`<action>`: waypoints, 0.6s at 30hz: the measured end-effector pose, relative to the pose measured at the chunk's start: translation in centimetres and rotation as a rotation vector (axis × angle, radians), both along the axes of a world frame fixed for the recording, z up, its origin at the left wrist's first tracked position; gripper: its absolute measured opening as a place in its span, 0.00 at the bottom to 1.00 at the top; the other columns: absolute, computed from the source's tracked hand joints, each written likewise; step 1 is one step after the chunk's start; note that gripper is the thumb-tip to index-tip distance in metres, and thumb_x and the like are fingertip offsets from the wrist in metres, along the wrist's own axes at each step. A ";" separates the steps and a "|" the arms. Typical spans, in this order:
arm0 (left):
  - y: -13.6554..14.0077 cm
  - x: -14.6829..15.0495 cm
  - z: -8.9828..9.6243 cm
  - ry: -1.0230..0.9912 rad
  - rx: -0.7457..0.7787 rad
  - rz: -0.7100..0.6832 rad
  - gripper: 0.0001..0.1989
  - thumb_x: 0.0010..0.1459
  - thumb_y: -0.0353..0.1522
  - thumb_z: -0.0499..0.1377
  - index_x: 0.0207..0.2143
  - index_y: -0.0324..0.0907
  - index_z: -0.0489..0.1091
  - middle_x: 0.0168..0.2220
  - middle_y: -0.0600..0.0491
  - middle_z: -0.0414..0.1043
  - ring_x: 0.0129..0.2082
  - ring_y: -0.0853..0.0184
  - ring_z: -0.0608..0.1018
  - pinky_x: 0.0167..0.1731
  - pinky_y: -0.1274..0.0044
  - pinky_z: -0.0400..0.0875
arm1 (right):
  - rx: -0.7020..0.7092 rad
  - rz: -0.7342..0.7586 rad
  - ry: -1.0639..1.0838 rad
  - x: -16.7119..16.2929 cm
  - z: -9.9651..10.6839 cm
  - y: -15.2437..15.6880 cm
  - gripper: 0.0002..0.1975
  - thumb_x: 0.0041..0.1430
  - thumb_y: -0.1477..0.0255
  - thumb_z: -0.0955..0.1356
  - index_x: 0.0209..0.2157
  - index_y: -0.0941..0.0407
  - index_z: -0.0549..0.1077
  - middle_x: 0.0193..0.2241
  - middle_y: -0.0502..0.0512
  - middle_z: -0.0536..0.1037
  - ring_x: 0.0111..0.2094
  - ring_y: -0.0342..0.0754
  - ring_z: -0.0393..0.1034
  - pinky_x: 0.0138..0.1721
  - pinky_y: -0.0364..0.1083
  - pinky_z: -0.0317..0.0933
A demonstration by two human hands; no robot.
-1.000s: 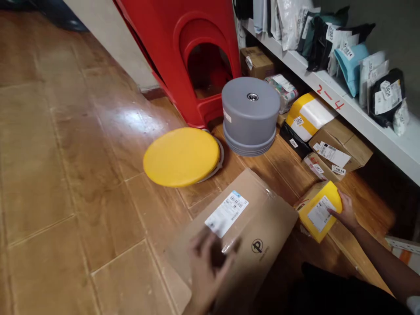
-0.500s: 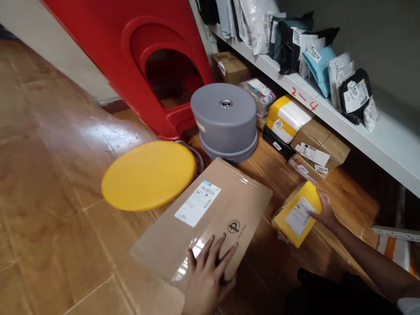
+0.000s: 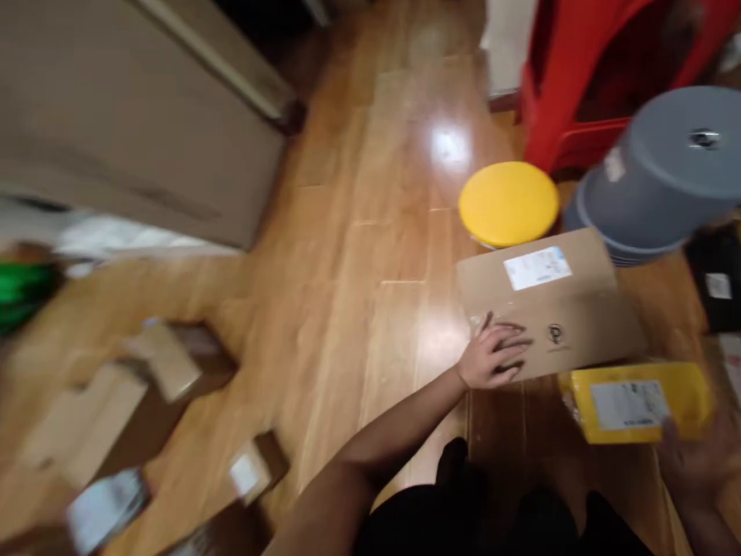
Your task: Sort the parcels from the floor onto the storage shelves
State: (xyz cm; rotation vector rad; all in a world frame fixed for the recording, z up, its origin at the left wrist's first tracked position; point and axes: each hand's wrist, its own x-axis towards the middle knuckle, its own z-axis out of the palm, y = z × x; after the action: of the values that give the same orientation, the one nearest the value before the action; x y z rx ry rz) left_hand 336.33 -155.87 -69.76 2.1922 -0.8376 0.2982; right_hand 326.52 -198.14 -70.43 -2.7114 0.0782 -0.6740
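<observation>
My left hand [image 3: 493, 354] rests with fingers spread on a flat brown cardboard box [image 3: 599, 320], over its near left part. A white shipping label and a round printed logo show on the box's upper face. At the lower right, my right hand [image 3: 698, 463] is smeared by motion and grips the right part of a yellow parcel [image 3: 688, 386]. Its thumb lies by the parcel's white label, while its other fingers are mostly hidden or blurred. The parcel sits close along the near edge of the cardboard box.
Beyond the box are a yellow round-topped stool [image 3: 509, 202], a grey bucket-shaped container [image 3: 648, 166] and a red plastic stool [image 3: 570, 85]. Small cartons [image 3: 124, 401] lie on the wooden floor at left, near a large brown panel [image 3: 144, 123]. A black parcel [image 3: 715, 270] is at far right.
The view has swung left, showing the floor and cartons there; the shelf has left view. The yellow parcel now lies closer to the cardboard box, label turned. My left hand remains on the box.
</observation>
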 end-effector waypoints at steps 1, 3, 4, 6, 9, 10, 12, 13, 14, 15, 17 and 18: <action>1.2 -2.1 -0.3 -0.008 0.006 0.117 0.23 0.63 0.38 0.59 0.59 0.44 0.71 0.57 0.41 0.74 0.61 0.54 0.75 0.71 0.49 0.50 | -0.021 0.071 -0.102 0.2 0.6 0.8 0.42 0.61 0.60 0.73 0.73 0.54 0.59 0.63 0.74 0.67 0.65 0.81 0.60 0.59 0.81 0.58; 4.3 -8.4 -0.4 0.017 0.083 0.391 0.22 0.64 0.35 0.57 0.59 0.44 0.70 0.56 0.41 0.73 0.58 0.55 0.76 0.67 0.49 0.61 | 0.003 0.245 -0.183 0.8 1.9 3.7 0.40 0.58 0.65 0.75 0.70 0.52 0.64 0.56 0.72 0.74 0.58 0.78 0.68 0.55 0.77 0.65; 6.0 -12.5 -0.2 0.049 0.146 0.531 0.21 0.64 0.34 0.56 0.59 0.44 0.69 0.53 0.41 0.73 0.55 0.56 0.78 0.64 0.51 0.66 | 0.036 0.367 -0.139 1.2 2.5 5.8 0.39 0.59 0.66 0.75 0.70 0.52 0.65 0.53 0.71 0.76 0.55 0.76 0.71 0.54 0.75 0.67; 8.6 -21.8 0.6 0.140 0.280 0.821 0.20 0.65 0.31 0.56 0.59 0.44 0.68 0.50 0.43 0.73 0.51 0.57 0.79 0.58 0.55 0.72 | 0.116 0.657 0.009 2.3 3.3 10.7 0.34 0.61 0.68 0.74 0.67 0.52 0.66 0.50 0.67 0.76 0.50 0.69 0.74 0.51 0.69 0.72; 9.7 -35.5 2.6 0.253 0.444 1.280 0.20 0.66 0.31 0.56 0.59 0.43 0.67 0.51 0.42 0.72 0.52 0.56 0.77 0.55 0.59 0.74 | 0.218 1.118 0.179 4.4 4.0 18.4 0.23 0.67 0.72 0.69 0.62 0.53 0.68 0.50 0.64 0.74 0.49 0.58 0.75 0.48 0.57 0.75; 9.4 -39.2 3.5 0.272 0.480 1.382 0.19 0.66 0.33 0.57 0.58 0.43 0.68 0.51 0.42 0.72 0.52 0.54 0.77 0.57 0.57 0.72 | 0.242 1.251 0.215 5.1 4.0 20.7 0.20 0.68 0.74 0.68 0.60 0.54 0.69 0.51 0.64 0.74 0.50 0.56 0.75 0.48 0.55 0.76; 8.5 -45.0 6.0 0.335 0.507 1.661 0.20 0.63 0.40 0.59 0.55 0.42 0.70 0.51 0.40 0.72 0.53 0.50 0.75 0.60 0.53 0.69 | 0.262 1.486 0.280 6.5 4.0 25.2 0.16 0.69 0.75 0.65 0.57 0.56 0.71 0.51 0.65 0.74 0.51 0.54 0.75 0.50 0.52 0.76; 8.3 -47.1 7.5 0.386 0.487 1.860 0.24 0.61 0.44 0.60 0.54 0.41 0.70 0.52 0.39 0.72 0.56 0.47 0.74 0.61 0.51 0.66 | 0.260 1.594 0.318 7.0 4.0 27.4 0.15 0.69 0.76 0.64 0.56 0.56 0.72 0.51 0.65 0.74 0.51 0.53 0.75 0.50 0.51 0.75; 8.4 -48.9 9.2 0.452 0.441 2.086 0.28 0.58 0.47 0.60 0.55 0.40 0.70 0.53 0.37 0.71 0.59 0.43 0.71 0.63 0.49 0.63 | 0.249 1.697 0.370 7.4 4.0 29.5 0.15 0.69 0.75 0.64 0.54 0.56 0.74 0.50 0.65 0.75 0.51 0.53 0.75 0.50 0.51 0.75; 9.0 -50.4 11.1 0.519 0.383 2.316 0.32 0.56 0.50 0.60 0.56 0.39 0.69 0.55 0.36 0.69 0.62 0.39 0.68 0.64 0.46 0.60 | 0.224 1.788 0.445 7.6 4.0 31.6 0.15 0.69 0.75 0.63 0.53 0.56 0.75 0.50 0.65 0.75 0.50 0.53 0.75 0.50 0.52 0.75; 11.0 -53.4 14.6 0.668 0.177 2.683 0.36 0.54 0.52 0.59 0.60 0.43 0.66 0.57 0.36 0.68 0.66 0.31 0.62 0.63 0.37 0.53 | 0.153 1.918 0.627 7.3 4.2 35.6 0.16 0.68 0.73 0.62 0.52 0.55 0.77 0.51 0.65 0.76 0.51 0.54 0.76 0.52 0.54 0.74; 12.2 -55.0 16.0 0.723 0.040 2.781 0.34 0.56 0.52 0.56 0.60 0.44 0.65 0.54 0.37 0.69 0.64 0.27 0.64 0.59 0.31 0.51 | 0.116 1.957 0.721 6.7 4.2 37.4 0.16 0.68 0.72 0.63 0.52 0.54 0.78 0.51 0.64 0.77 0.51 0.55 0.75 0.52 0.55 0.74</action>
State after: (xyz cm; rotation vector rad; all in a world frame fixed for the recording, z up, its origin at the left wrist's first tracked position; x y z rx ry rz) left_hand 281.36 -143.68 -53.75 1.4478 2.7237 0.4994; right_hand 333.25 -160.73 -66.20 -1.4875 -1.8358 0.8081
